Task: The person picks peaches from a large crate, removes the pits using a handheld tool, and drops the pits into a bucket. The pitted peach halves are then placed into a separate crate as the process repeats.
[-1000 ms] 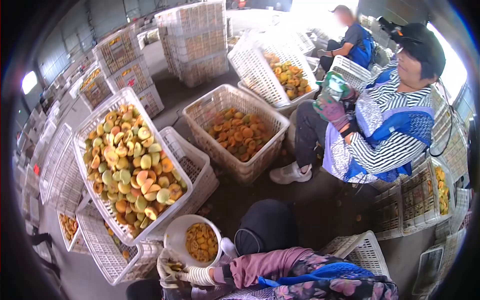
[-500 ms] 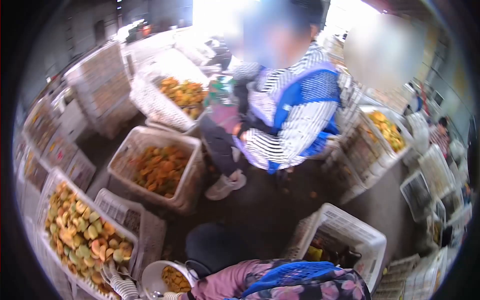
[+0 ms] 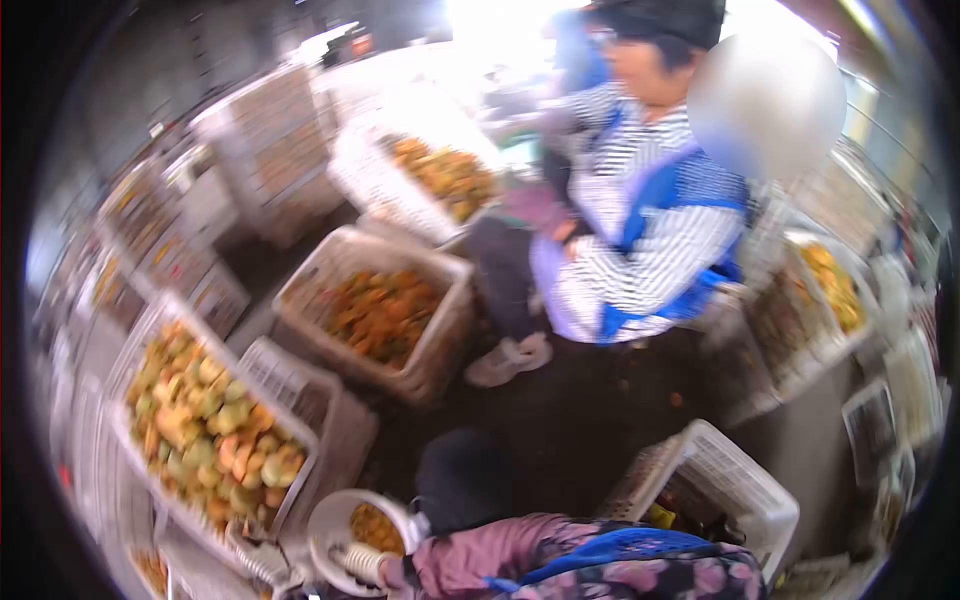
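My left hand [image 3: 243,540], in a pale glove with a ribbed cuff, is at the lower edge of a white crate [image 3: 118,385] heaped with yellow-green and orange fruit pieces [image 3: 215,415]. Blur hides its fingers and anything in them. My right hand [image 3: 350,560], also in a pale glove, is over the near part of a white bucket [image 3: 322,520]. Orange pieces [image 3: 375,528] lie inside the bucket. The fingers of this hand are too small and blurred to make out. My pink sleeve [image 3: 465,555] reaches in from the right.
A crate of orange pieces [image 3: 290,297] stands ahead, with another white crate [image 3: 355,170] behind it. A person in a striped top [image 3: 650,255] sits opposite. At lower right is a white crate [image 3: 765,490] with dark and yellow contents. Stacked crates [image 3: 270,150] stand at left.
The view has swung, so the crates and seated person appear farther right. My right hand now shows farther over the bucket. My left hand appears lower along the fruit crate's edge.
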A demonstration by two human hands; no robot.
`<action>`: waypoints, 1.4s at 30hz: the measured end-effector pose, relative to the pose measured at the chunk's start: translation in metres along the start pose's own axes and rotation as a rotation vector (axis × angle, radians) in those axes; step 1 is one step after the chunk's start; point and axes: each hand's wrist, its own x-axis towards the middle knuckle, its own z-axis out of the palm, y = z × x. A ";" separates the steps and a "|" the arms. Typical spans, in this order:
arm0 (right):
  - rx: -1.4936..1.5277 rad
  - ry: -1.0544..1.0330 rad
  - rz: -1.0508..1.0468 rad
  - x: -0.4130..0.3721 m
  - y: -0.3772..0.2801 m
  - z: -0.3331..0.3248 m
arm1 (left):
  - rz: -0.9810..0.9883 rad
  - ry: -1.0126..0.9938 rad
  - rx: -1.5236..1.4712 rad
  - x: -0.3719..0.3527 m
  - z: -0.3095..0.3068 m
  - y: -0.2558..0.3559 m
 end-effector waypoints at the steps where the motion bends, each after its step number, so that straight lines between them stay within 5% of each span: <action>1: -0.082 -0.055 -0.090 0.013 0.015 -0.003 | 0.123 0.012 0.224 -0.039 0.011 0.036; 3: -0.288 -0.183 -0.437 0.044 0.062 -0.007 | 0.255 -0.030 0.505 -0.095 0.016 0.059; 4: -0.125 -0.260 -0.595 0.067 0.111 0.000 | 0.421 -0.008 0.592 -0.110 0.022 0.044; 5: -0.949 -0.226 -0.708 0.002 -0.009 -0.012 | 0.042 -0.368 0.588 -0.130 0.027 0.121; 6: -0.974 -0.139 -0.770 0.002 -0.006 -0.010 | 0.316 -0.230 0.923 -0.138 0.044 0.143; 7: -0.403 -0.158 -0.247 0.038 0.064 -0.005 | 0.402 -0.071 0.496 -0.155 0.052 0.155; 8: -0.664 -0.138 -0.188 0.013 0.015 -0.009 | 0.358 -0.043 0.541 -0.159 0.055 0.164; 11: -0.732 -0.111 -0.227 0.003 -0.005 -0.006 | -0.550 0.026 -0.801 -0.148 0.066 0.186; 16: -0.812 -0.079 -0.183 0.007 -0.010 -0.002 | -0.474 0.042 -0.821 -0.148 0.071 0.176; 25: -0.707 -0.113 -0.162 0.016 0.004 -0.003 | -0.678 0.048 -0.870 -0.145 0.069 0.158; 27: -0.655 -0.146 -0.154 0.016 0.011 -0.003 | -0.544 0.049 -0.867 -0.151 0.070 0.150; 29: -0.251 -0.268 -0.178 0.015 0.010 -0.001 | -0.536 0.055 -0.925 -0.156 0.071 0.164; 31: -0.149 -0.283 -0.021 0.012 -0.003 -0.001 | -0.458 0.070 -0.999 -0.160 0.070 0.170; 33: -0.008 -0.390 0.415 -0.001 -0.049 -0.004 | -0.411 0.046 -0.979 -0.164 0.070 0.162; 34: -0.082 -0.368 0.431 0.007 -0.025 -0.007 | -0.294 0.029 -0.792 -0.165 0.070 0.152; 35: -0.070 -0.363 0.430 0.007 -0.012 -0.006 | -0.176 0.011 -0.607 -0.163 0.070 0.163; 36: -0.321 -0.301 0.205 0.008 -0.001 -0.006 | 0.187 0.064 -0.046 -0.169 0.075 0.177; 37: -0.567 -0.231 -0.024 0.008 -0.001 -0.004 | -0.301 0.035 -0.613 -0.166 0.074 0.178; 40: -0.549 -0.245 -0.056 0.001 -0.002 -0.003 | -0.361 0.057 -0.733 -0.164 0.072 0.176; 42: -0.326 -0.304 0.008 0.002 0.010 -0.001 | 0.150 0.016 -0.236 -0.164 0.067 0.152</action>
